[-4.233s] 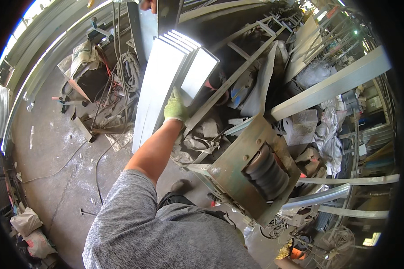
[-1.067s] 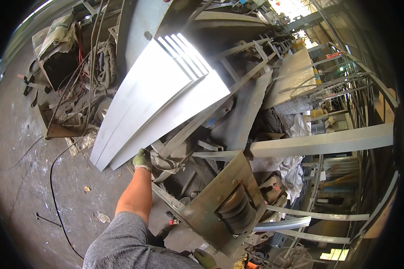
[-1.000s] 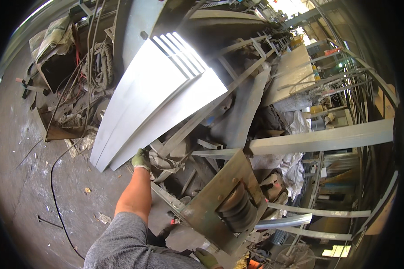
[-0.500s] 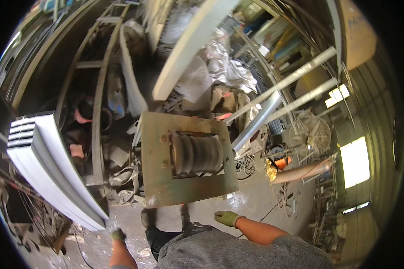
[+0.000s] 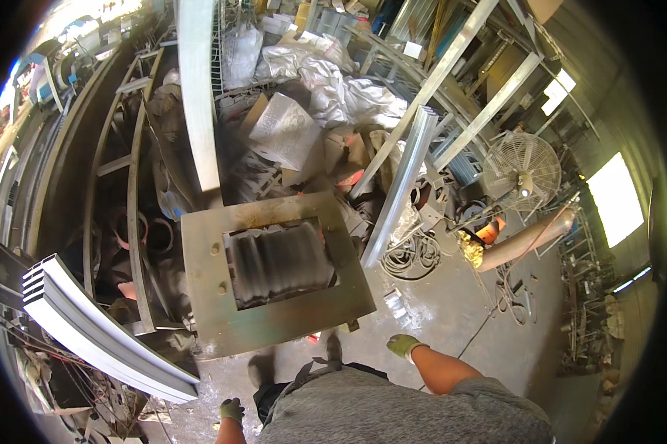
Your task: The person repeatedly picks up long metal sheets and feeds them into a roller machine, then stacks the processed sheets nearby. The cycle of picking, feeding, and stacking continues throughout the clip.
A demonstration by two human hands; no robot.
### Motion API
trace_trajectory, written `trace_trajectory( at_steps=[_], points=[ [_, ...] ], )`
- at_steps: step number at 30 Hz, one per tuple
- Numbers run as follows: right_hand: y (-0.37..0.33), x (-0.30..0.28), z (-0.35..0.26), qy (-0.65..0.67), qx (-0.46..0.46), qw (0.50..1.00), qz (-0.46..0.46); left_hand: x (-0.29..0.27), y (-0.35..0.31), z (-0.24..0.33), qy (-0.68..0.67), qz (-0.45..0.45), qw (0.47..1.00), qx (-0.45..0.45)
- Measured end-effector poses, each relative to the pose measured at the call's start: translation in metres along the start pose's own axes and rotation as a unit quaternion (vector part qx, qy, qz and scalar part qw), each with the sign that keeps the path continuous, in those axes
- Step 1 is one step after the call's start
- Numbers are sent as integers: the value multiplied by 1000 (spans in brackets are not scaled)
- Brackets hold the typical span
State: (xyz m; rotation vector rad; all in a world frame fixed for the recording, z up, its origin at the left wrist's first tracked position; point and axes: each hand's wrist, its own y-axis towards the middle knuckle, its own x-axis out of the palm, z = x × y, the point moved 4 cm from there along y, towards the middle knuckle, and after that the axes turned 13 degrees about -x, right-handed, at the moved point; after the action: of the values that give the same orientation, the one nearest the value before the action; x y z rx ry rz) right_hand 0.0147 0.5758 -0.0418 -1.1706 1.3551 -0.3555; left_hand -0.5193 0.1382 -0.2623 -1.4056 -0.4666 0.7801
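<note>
A green metal machine frame (image 5: pixel 200 296) stands right in front of me. In its rectangular opening sits a dark ribbed roller (image 5: pixel 282 264), its surface smeared as if turning. My left hand (image 5: pixel 231 411), in a green work glove, hangs low near the bottom edge, fingers loosely bent and apart, holding nothing visible. To its left lies a bundle of long white metal profiles (image 5: pixel 112 333), curved in this view. My right hand (image 5: pixel 405 345), also gloved, is out to the right of the machine above the floor. Its fingers are relaxed and nothing shows in them; neither hand touches the machine.
A pale upright beam (image 5: pixel 197 96) rises behind the machine. Silvery channel lengths (image 5: pixel 404 185) lean to its right. Farther right are a coiled cable (image 5: pixel 411 255), a large fan (image 5: pixel 522 172) and a brown cylinder (image 5: pixel 529 238). White sacks (image 5: pixel 333 85) and scrap fill the back.
My view has shifted, so the machine now appears lower and farther left. Both gloved hands appear farther right, the right one also higher in the picture. Neither hand has taken hold of anything.
</note>
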Motion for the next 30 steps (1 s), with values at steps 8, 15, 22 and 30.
trace_trajectory(
  at_steps=[8,15,22,30],
  points=[
    [67,-36,137,83,8,995,57,95,-67,-56,331,156,927,86],
    [62,-94,203,190,96,965,153,127,-94,-90,194,206,950,129],
    [53,-136,216,189,108,940,262,140,-96,-70,175,121,971,111],
    [116,-305,279,178,81,834,515,193,-141,-113,186,173,963,93]
  ],
)
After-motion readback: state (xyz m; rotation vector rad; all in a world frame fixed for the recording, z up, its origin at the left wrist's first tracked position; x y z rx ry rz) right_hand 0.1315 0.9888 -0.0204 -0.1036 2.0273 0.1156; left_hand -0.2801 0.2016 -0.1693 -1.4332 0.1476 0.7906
